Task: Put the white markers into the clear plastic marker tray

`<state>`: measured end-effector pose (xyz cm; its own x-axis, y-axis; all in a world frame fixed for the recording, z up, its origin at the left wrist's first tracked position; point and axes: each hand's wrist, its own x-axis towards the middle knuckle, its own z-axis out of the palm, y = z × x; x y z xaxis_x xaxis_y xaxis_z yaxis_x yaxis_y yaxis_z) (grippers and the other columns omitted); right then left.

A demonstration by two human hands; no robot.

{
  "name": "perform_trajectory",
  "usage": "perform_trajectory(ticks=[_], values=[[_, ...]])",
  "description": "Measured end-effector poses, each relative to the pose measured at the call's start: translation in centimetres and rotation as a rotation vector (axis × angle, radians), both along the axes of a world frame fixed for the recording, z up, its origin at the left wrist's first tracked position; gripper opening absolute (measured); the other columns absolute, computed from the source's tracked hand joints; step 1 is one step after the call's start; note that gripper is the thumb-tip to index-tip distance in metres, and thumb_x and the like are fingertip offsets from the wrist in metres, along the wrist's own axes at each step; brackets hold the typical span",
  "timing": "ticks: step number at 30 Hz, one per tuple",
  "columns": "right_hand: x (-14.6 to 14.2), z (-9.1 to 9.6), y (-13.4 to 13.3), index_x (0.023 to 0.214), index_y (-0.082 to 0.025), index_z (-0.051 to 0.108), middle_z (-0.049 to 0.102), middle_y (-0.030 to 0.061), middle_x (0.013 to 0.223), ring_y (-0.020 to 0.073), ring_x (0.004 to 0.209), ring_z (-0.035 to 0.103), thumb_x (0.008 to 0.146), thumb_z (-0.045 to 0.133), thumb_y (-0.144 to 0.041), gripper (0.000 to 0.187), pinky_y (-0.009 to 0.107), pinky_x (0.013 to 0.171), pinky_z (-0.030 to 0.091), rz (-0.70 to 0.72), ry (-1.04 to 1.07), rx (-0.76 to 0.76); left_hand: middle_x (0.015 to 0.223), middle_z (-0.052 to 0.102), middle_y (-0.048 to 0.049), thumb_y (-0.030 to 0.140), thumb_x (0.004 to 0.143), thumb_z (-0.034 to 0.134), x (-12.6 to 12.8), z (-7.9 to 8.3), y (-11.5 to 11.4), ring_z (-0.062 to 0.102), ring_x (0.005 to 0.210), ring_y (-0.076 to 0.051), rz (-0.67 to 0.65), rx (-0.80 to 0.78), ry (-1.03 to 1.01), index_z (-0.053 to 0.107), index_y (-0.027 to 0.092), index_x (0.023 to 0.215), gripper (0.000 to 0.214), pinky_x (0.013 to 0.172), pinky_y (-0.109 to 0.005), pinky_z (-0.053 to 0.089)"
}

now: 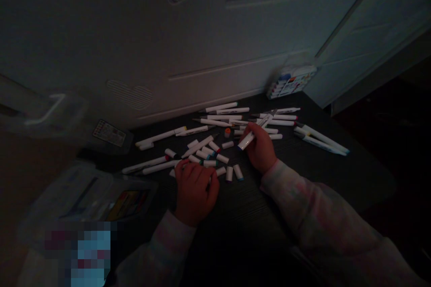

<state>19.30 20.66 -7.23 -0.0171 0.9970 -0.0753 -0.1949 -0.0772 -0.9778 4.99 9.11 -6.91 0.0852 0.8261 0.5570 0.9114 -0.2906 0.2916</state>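
A white marker, its dark blue-tinted end pointing down and left, is gripped by my right hand over the far pile of markers. My left hand rests low among the loose white caps, fingers curled down; whatever lies under them is hidden. Several more caps, among them one with an orange top, lie between and around my hands. Uncapped white markers are strewn behind them. Two markers lie just left of my left hand, and a few lie to the right.
Everything lies on a dark table against a pale panelled wall. At the back right stands a clear case with a printed label. Clear plastic boxes crowd the left side. A blurred-out bright patch sits at lower left.
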Motion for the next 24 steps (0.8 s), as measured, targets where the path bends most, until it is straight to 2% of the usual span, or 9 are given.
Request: perform_trajectory(ticks=[9,19,22,24], values=[[0.0,0.5,-0.2,0.053,-0.020,0.039,0.034,-0.0037,0.050,0.0099,0.047,0.033,0.079,0.042,-0.026,0.026,0.023,0.043,0.032,-0.007,-0.034,0.015,0.064,0.058,-0.0015,0.014,0.076,0.051,0.0,0.1,0.0,0.051,0.073,-0.018,-0.002,-0.008,-0.003,0.056,0.016,0.073,0.006,0.084,-0.043,0.035],[0.1,-0.6,0.1,0.056,-0.021,0.040,0.035,-0.0044,0.052,0.0098,0.047,0.036,0.076,0.047,-0.034,0.025,0.023,0.043,0.034,-0.004,0.010,-0.005,0.062,0.058,-0.0017,0.015,0.077,0.050,0.1,0.1,-0.1,0.050,0.072,-0.018,0.000,-0.011,-0.004,0.056,0.016,0.072,0.008,0.084,-0.043,0.035],[0.1,-0.8,0.1,0.057,-0.019,0.040,0.035,-0.0052,0.051,0.0082,0.045,0.036,0.080,0.044,-0.035,0.028,0.021,0.042,0.034,0.003,0.005,-0.009,0.063,0.058,-0.0016,0.015,0.077,0.050,0.1,0.0,-0.1,0.050,0.072,-0.018,-0.003,-0.016,-0.004,0.056,0.016,0.072,0.008,0.084,-0.042,0.035],[0.0,-1.0,0.1,0.063,-0.016,0.046,0.040,-0.0053,0.054,0.0064,0.045,0.038,0.084,0.043,-0.034,0.028,0.020,0.043,0.036,0.012,-0.008,-0.007,0.064,0.059,-0.0016,0.016,0.077,0.049,0.1,0.0,-0.1,0.050,0.073,-0.018,0.000,-0.017,-0.011,0.056,0.016,0.072,0.009,0.084,-0.043,0.035]])
